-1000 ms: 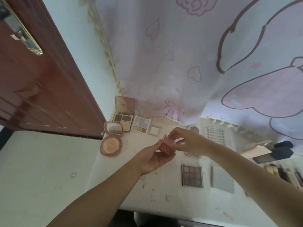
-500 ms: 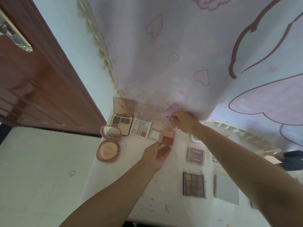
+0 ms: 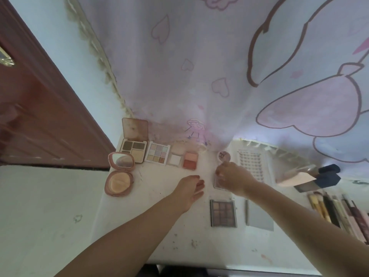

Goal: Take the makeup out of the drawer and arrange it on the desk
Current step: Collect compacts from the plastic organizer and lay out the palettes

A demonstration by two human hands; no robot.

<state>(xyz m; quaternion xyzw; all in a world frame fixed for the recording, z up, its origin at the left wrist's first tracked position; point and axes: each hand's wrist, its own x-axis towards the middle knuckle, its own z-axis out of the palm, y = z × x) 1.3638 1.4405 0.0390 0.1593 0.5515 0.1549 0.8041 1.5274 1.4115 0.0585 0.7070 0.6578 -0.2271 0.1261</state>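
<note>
Blush compact (image 3: pixel 190 160) lies open on the white desk (image 3: pixel 159 226), peach pan above, coral pan below, last in the back row just right of a small white compact (image 3: pixel 175 159). Left hand (image 3: pixel 189 189) hovers below it, fingers loose, empty. Right hand (image 3: pixel 232 177), further right of the blush, fingers curled onto a small clear-edged palette (image 3: pixel 217 184).

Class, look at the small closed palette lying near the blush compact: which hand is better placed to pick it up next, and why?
The right hand. Its fingers already rest on the small closed palette, while the left hand hovers open and empty beside it, nearer the blush compact.
</note>
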